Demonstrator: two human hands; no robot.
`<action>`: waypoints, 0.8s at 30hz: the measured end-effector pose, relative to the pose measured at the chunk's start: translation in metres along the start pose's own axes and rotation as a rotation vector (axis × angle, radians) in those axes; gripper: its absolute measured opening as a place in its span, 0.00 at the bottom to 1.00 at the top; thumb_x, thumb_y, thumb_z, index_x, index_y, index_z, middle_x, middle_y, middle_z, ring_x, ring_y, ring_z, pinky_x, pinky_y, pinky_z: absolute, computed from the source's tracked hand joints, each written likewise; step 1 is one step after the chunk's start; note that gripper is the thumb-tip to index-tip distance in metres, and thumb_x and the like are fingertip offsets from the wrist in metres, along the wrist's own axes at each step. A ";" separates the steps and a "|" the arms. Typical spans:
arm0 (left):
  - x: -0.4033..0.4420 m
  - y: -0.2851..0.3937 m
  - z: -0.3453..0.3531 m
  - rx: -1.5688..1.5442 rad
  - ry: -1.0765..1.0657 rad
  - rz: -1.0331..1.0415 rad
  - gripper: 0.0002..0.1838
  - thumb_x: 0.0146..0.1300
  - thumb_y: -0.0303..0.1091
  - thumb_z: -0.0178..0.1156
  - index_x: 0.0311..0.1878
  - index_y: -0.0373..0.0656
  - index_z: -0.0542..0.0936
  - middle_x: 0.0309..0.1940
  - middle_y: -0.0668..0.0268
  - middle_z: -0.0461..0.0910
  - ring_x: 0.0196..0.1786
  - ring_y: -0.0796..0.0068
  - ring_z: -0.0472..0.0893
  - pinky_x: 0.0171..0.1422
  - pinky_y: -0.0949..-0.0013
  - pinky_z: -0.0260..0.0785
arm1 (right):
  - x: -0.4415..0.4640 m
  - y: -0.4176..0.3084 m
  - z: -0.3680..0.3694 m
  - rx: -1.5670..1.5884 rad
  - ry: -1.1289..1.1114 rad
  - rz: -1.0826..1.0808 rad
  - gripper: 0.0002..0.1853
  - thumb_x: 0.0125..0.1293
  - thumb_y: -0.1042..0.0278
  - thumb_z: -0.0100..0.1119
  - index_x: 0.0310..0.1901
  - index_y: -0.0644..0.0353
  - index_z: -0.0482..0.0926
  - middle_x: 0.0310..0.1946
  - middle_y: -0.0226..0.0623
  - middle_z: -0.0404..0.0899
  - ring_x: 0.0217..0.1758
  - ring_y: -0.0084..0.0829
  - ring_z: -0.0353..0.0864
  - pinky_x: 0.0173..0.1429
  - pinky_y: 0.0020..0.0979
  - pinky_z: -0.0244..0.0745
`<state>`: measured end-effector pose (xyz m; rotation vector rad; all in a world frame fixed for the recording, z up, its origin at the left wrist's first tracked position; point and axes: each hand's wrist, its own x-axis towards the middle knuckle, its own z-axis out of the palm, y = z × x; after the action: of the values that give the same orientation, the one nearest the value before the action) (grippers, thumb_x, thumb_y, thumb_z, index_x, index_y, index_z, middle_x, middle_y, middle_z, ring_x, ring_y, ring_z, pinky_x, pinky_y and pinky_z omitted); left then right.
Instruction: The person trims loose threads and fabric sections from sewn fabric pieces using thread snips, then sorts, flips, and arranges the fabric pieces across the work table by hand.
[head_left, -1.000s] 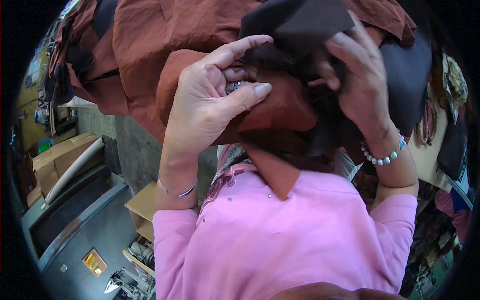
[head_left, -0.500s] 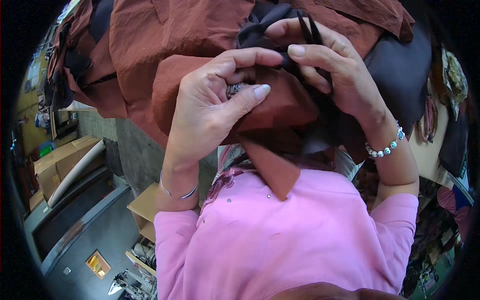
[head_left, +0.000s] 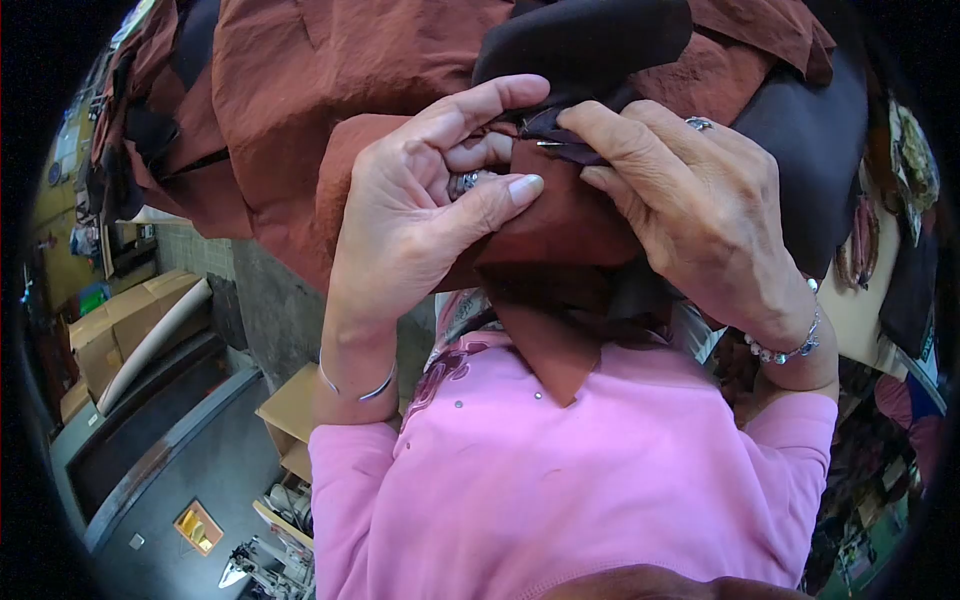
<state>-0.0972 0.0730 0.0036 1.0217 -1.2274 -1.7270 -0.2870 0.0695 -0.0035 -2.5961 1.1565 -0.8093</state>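
Observation:
My left hand (head_left: pixel 425 195) is curled at the edge of the reddish-brown fabric (head_left: pixel 575 215), thumb in front, bent fingers behind and forefinger raised. The cloth appears held there, though the grip is partly hidden. Close beside it, my right hand (head_left: pixel 690 190) is closed, back of the hand up, around small dark snips (head_left: pixel 548 144). Only a shiny metal tip of them shows, pointing left at a dark fabric piece (head_left: pixel 575 150) by the brown edge. A wider black fabric flap (head_left: pixel 585 45) lies just beyond both hands.
More brown fabric (head_left: pixel 340 60) is heaped ahead, with black cloth (head_left: pixel 810 150) at the right. A brown corner (head_left: pixel 550 350) hangs against the pink shirt (head_left: pixel 590 460). Cardboard boxes (head_left: pixel 135 320) stand at left; a sewing machine (head_left: pixel 260 565) is at lower left.
My right hand has turned over, back up, and the snips' metal tip has come to the fabric edge. The black flap now lies spread beyond the hands. My left hand stays nearly in place.

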 end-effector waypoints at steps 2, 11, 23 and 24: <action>-0.001 0.000 0.001 -0.002 0.007 -0.014 0.24 0.56 0.17 0.52 0.58 0.31 0.64 0.36 0.69 0.72 0.38 0.89 0.71 0.44 0.85 0.66 | -0.001 0.000 0.000 -0.071 0.002 -0.013 0.19 0.48 0.74 0.60 0.45 0.58 0.74 0.27 0.34 0.73 0.24 0.33 0.73 0.28 0.29 0.66; -0.001 -0.003 -0.004 0.058 -0.004 -0.004 0.25 0.55 0.17 0.53 0.58 0.29 0.63 0.43 0.59 0.75 0.46 0.80 0.75 0.51 0.79 0.68 | -0.002 -0.007 -0.003 -0.130 -0.055 -0.021 0.21 0.47 0.76 0.60 0.47 0.60 0.72 0.29 0.35 0.73 0.25 0.32 0.72 0.30 0.28 0.68; -0.001 -0.007 -0.002 0.048 -0.004 -0.003 0.26 0.53 0.16 0.55 0.58 0.30 0.64 0.44 0.58 0.76 0.46 0.79 0.76 0.50 0.79 0.69 | -0.002 -0.006 0.007 -0.027 -0.008 -0.070 0.23 0.46 0.79 0.60 0.47 0.64 0.71 0.28 0.36 0.72 0.25 0.33 0.73 0.28 0.27 0.68; -0.002 -0.006 -0.001 0.040 0.006 0.001 0.26 0.53 0.16 0.55 0.58 0.30 0.64 0.44 0.58 0.76 0.46 0.78 0.76 0.50 0.79 0.69 | -0.002 -0.005 0.008 -0.023 -0.007 -0.074 0.23 0.46 0.79 0.60 0.47 0.65 0.71 0.28 0.36 0.72 0.25 0.33 0.73 0.28 0.28 0.68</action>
<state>-0.0968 0.0757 -0.0025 1.0485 -1.2633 -1.7033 -0.2804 0.0743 -0.0089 -2.6728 1.0796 -0.8052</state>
